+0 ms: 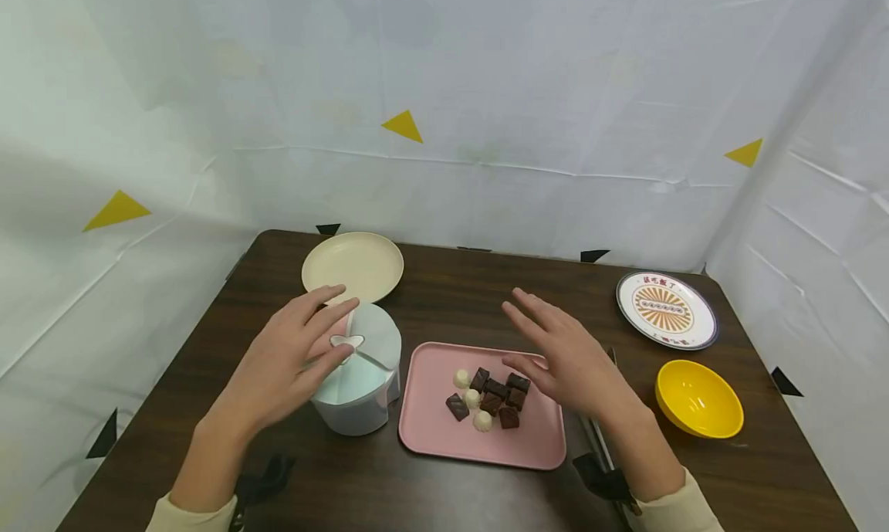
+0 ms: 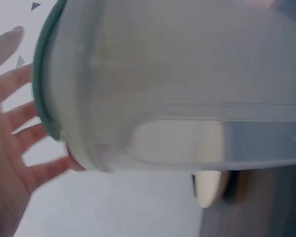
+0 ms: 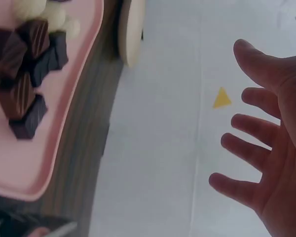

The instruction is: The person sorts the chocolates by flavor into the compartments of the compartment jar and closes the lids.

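My left hand (image 1: 288, 358) hovers over the lid of a lidded plastic container (image 1: 354, 416), fingers spread and holding nothing. The lid is pale green and pink with a small white heart-shaped piece. In the left wrist view the container's translucent wall (image 2: 187, 74) fills most of the frame, the fingers (image 2: 19, 108) beyond its green rim. My right hand (image 1: 572, 358) is in the air over the right edge of a pink tray (image 1: 430, 432), its fingers apart and nothing in them. Dark chocolates (image 1: 496, 389) and white chocolates (image 1: 482, 421) lie on the tray.
Behind the container lies a cream plate (image 1: 354, 258). At the right are a patterned plate (image 1: 667, 310) and a yellow bowl (image 1: 698, 399). A long metal utensil (image 1: 599, 443) lies partly under my right forearm. White sheeting (image 1: 486, 76) surrounds the dark table (image 1: 458, 277).
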Demonstrator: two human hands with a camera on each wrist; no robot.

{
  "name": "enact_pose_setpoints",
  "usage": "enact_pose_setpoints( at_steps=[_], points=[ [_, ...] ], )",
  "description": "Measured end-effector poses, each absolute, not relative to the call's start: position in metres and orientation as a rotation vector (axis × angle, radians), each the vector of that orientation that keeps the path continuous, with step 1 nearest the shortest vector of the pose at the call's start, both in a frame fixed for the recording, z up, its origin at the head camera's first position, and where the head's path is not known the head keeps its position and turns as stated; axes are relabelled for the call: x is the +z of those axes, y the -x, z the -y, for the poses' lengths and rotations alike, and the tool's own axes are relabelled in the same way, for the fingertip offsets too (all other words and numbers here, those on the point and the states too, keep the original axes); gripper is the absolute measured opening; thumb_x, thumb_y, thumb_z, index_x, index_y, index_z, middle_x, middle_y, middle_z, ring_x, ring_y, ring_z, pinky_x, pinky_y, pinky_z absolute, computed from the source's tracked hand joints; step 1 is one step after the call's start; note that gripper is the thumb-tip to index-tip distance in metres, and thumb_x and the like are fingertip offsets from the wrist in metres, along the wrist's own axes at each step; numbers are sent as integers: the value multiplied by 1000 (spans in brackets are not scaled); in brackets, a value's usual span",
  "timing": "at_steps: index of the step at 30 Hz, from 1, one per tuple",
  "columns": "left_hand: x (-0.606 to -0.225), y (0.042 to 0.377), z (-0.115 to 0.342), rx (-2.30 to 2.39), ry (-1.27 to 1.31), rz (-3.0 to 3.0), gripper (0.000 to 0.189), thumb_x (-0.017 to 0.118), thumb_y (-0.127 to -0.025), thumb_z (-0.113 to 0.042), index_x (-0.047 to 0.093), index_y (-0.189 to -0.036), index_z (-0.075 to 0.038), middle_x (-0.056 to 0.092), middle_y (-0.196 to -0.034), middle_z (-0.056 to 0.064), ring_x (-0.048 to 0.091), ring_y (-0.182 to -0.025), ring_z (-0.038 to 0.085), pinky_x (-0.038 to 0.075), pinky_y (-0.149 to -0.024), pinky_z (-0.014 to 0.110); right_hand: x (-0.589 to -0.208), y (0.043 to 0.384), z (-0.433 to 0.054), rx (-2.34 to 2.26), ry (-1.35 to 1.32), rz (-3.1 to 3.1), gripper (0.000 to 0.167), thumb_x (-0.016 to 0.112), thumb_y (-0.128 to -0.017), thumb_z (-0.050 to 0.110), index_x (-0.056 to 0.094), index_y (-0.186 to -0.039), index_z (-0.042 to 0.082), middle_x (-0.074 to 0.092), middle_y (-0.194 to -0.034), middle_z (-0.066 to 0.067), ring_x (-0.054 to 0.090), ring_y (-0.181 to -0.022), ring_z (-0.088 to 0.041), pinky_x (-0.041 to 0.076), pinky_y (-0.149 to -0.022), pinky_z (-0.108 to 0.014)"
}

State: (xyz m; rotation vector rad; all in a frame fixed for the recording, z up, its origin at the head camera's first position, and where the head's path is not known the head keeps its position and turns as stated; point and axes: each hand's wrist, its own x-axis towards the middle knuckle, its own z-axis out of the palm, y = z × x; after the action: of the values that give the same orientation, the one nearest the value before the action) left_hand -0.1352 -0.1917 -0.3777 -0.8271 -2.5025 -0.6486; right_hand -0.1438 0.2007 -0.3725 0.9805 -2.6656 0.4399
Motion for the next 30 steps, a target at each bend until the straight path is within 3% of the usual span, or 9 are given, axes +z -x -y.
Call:
enact_pose_setpoints(
  at_steps=[5,10,15,22,30],
  points=[
    [-391,124,201,-899,777,2465,66,73,-86,-23,47,-147,-26,35,-155,-1,33,-141,21,33,-108,43,-376,139,-173,488,-1149,2549,67,71,-90,31,44,-148,12,33,-157,-6,38,-139,-27,36,-106,-50],
    [-397,111,202,-1112,853,2318,62,76,-76,-4,59,-135,-8,49,-145,13,38,-138,36,27,-112,29,-382,134,-136,492,-1308,2442,62,69,-91,28,46,-147,13,35,-155,-4,38,-140,-22,36,-108,-44],
    [-396,100,198,-1238,953,2190,54,73,-69,6,65,-122,2,56,-134,24,44,-131,44,34,-108,26,-389,131,-103,410,-1421,2305,59,73,-88,23,51,-142,11,42,-152,-7,39,-139,-24,34,-109,-39],
    [-414,103,204,-1192,1000,2153,57,75,-64,0,67,-120,-1,57,-133,23,43,-130,45,32,-110,29,-397,129,-74,215,-1465,2223,48,65,-94,24,54,-140,19,46,-149,0,42,-136,-21,38,-107,-38],
    [-426,109,207,-993,911,2180,47,81,-72,-26,72,-117,-13,62,-127,13,51,-121,36,33,-103,34,-398,134,-69,189,-1453,2267,49,65,-94,29,54,-141,19,47,-149,1,41,-138,-19,36,-108,-42]
  ],
)
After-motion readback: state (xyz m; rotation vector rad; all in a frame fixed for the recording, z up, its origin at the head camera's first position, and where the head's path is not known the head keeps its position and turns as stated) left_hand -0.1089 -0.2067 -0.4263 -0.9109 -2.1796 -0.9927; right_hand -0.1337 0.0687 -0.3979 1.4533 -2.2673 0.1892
